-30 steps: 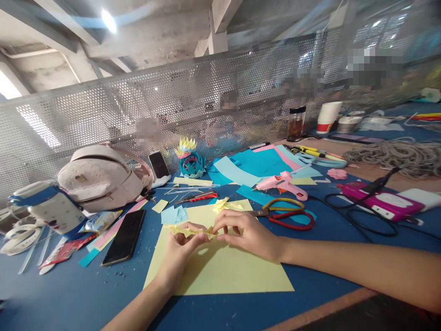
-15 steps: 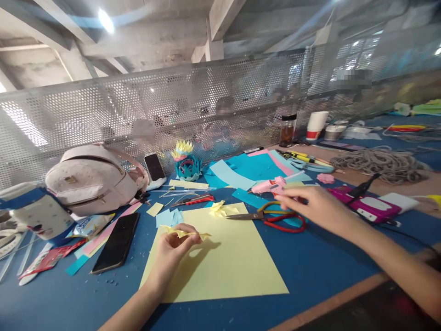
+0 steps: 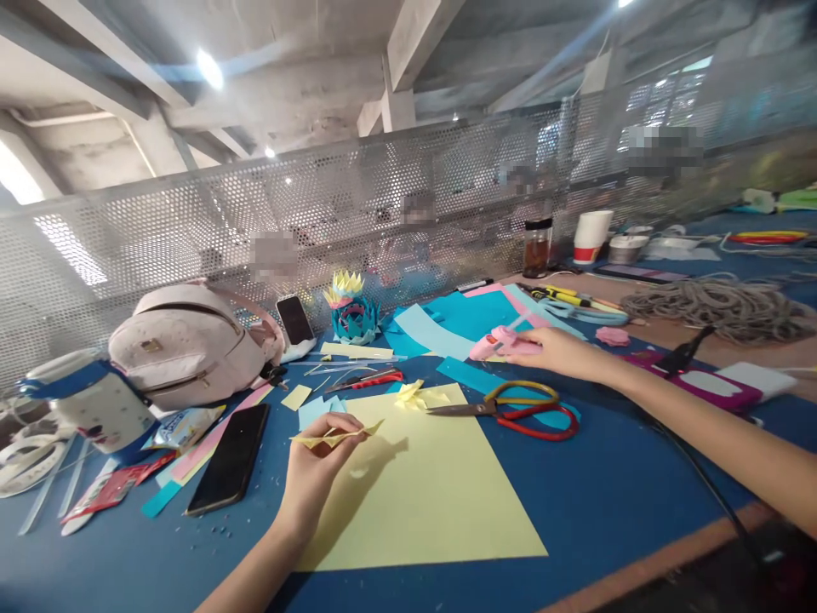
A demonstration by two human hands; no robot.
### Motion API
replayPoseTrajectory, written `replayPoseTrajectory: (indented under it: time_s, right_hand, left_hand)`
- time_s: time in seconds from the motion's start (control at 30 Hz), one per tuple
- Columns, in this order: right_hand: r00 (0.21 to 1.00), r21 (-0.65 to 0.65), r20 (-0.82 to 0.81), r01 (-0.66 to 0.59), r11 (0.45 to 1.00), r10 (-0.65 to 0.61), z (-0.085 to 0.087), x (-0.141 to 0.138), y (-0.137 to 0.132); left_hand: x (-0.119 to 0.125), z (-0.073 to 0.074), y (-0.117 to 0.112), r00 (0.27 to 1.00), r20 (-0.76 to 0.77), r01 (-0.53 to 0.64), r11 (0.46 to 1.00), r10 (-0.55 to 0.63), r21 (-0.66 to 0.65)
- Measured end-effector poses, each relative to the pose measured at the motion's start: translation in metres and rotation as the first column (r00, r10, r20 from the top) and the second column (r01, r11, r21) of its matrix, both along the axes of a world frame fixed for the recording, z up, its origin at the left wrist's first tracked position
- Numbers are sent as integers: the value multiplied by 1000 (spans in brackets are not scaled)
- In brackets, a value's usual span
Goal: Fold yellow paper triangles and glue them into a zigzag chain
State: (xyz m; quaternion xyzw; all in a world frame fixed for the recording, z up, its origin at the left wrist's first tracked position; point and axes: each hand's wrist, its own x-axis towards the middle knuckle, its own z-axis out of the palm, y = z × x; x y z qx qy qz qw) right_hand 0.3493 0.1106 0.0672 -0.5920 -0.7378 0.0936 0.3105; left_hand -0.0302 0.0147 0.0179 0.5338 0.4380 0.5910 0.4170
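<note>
Pinched in my left hand point(image 3: 311, 477) is a folded yellow paper strip point(image 3: 311, 440) with pointed edges, held above a large yellow paper sheet point(image 3: 427, 502). My right hand point(image 3: 565, 352) is closed around the handle of a pink glue gun point(image 3: 498, 342), whose nozzle end points up towards the blue paper. Scissors point(image 3: 465, 409) with red and yellow handles lie just below it, blade tips on the sheet's corner. Crumpled yellow paper pieces point(image 3: 414, 395) rest by those tips. Behind stands a blue, pink and yellow folded-paper piece point(image 3: 355, 319).
To the left are a pale backpack point(image 3: 185, 349), a patterned cup point(image 3: 93, 409) and a black phone point(image 3: 230, 460). Blue paper sheets point(image 3: 463, 311) lie at the back. A drink bottle point(image 3: 537, 249), a grey rope pile point(image 3: 715, 306) and a magenta power strip point(image 3: 715, 385) are on the right.
My right hand has closed round the glue gun's handle and shifted it slightly, its fingers having been just beside it before. My left hand still pinches the yellow strip. The view has tilted slightly.
</note>
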Motion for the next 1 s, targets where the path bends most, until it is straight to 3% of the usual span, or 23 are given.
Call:
replayPoseTrajectory:
  time_s: [0.13,0.17,0.2,0.27,0.33,0.47,0.6,0.73,1.0]
  right_hand:
    - [984,-52,-92,-160,986,155,20,-24,-6]
    - [972,-122,-135,-209,970,193,24,-34,-11]
    - [941,-191,-188,-315,930,280,27,-45,-17]
    - [842,-210,-268,-525,825,468,28,-69,-28]
    - [778,-204,-313,-615,762,545,23,-89,-36]
    - [759,-181,-353,-629,756,547,8,-107,-41]
    - [756,-186,-390,-625,758,527,0,-103,-41]
    - [719,-190,-440,-660,727,538,-3,-99,-40]
    - [760,-233,-379,-630,741,528,-13,-100,-37]
  left_hand:
    - [-3,-4,5,999,18,-28,1000,29,-13]
    - [-4,-5,6,999,24,-37,999,37,-21]
    - [-5,-7,7,999,28,-45,999,46,-29]
    - [-7,-8,8,998,27,-61,998,62,-36]
    - [-8,-8,8,997,15,-73,997,73,-24]
    - [-6,-5,4,997,-10,-80,997,81,22]
    - [-2,-5,1,997,-17,-80,996,80,39]
    - [0,-5,0,997,-24,-78,996,79,44]
    - [-1,-6,1,997,-29,-66,995,68,69]
